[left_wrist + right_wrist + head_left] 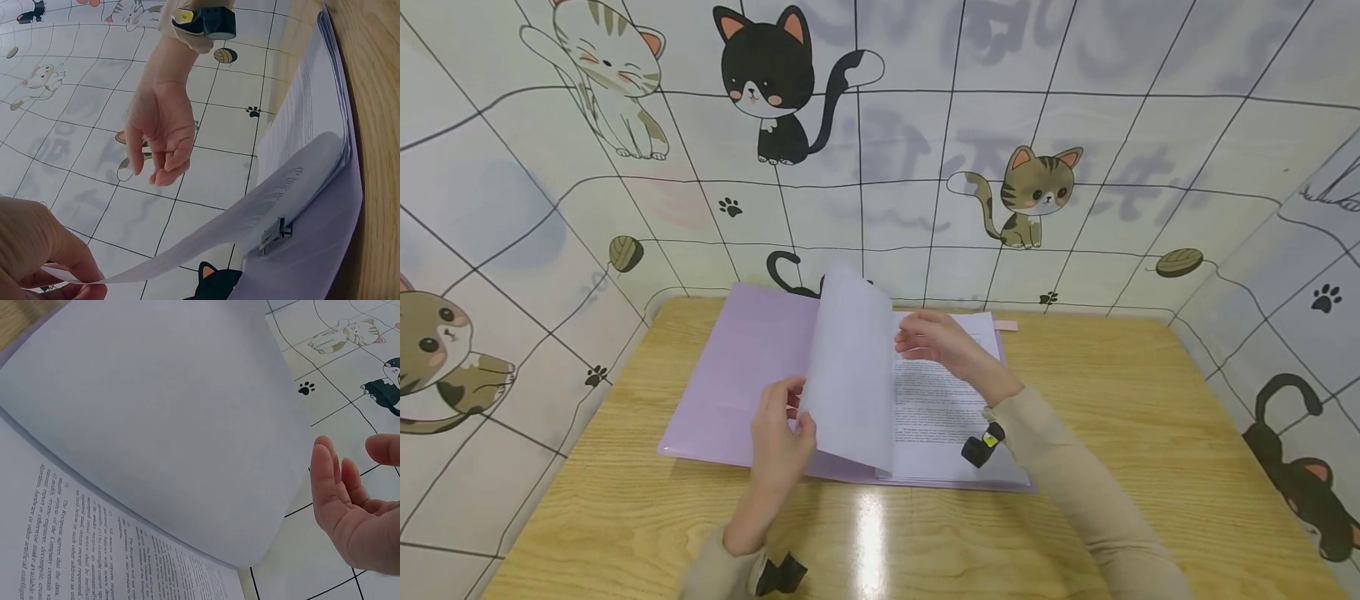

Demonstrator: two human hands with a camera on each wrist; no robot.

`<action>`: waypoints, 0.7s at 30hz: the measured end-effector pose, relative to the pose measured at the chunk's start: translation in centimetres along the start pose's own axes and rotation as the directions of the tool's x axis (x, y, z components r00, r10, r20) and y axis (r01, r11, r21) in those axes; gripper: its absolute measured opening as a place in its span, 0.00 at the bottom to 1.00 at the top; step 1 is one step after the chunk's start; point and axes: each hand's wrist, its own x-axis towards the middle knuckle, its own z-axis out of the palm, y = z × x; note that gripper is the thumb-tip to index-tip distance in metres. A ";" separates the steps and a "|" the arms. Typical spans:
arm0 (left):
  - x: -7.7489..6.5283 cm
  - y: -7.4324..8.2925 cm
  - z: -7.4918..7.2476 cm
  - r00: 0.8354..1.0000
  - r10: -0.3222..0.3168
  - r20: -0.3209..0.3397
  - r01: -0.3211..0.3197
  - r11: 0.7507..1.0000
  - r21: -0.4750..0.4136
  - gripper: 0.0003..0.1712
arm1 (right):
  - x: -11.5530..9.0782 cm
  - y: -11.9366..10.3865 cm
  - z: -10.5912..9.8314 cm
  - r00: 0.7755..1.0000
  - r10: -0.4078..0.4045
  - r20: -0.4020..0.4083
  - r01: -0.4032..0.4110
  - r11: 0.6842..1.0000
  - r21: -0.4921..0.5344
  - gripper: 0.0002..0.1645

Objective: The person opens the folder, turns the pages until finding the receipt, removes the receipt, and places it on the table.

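Observation:
A purple folder [737, 375] lies spread on the table with printed sheets [940, 408] on its right side. One sheet of paper [853, 375] stands lifted and curved over the folder's middle, its blank side facing the right wrist camera. My left hand [782, 433] pinches the left edge of this sheet between thumb and fingers, as the left wrist view shows. Above the printed sheets my right hand [936, 342] hovers with loosely bent fingers and holds nothing. A metal clip [275, 236] at the folder's fold shows in the left wrist view.
The wooden table [1097, 400] extends around the folder. Walls covered with a cat-print sheet [902, 142] rise behind and at both sides. A pink tab [1006, 326] sticks out past the upper right of the papers. Black devices are strapped to both wrists.

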 end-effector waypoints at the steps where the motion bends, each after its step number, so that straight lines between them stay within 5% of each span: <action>1: -0.1 -0.2 -0.1 1.000 -0.011 0.001 0.011 1.000 0.010 0.26 | 0.0 0.1 -0.2 1.000 0.003 -0.002 -0.003 1.000 0.000 0.09; 7: -0.4 -1.5 -0.8 0.997 -0.074 0.017 0.073 0.996 0.052 0.26 | 0.0 0.6 -1.5 1.000 -0.013 -0.009 0.012 0.999 -0.031 0.04; 16: -0.9 -3.5 -1.4 0.989 -0.128 0.077 0.121 0.988 0.091 0.27 | 0.4 1.7 -3.9 0.996 -0.004 -0.091 -0.004 0.997 -0.081 0.14; 21: -1.2 -4.1 -1.7 0.970 -0.210 0.126 0.194 0.973 0.126 0.24 | 0.8 2.3 -5.3 0.988 0.019 -0.154 -0.034 0.995 -0.092 0.18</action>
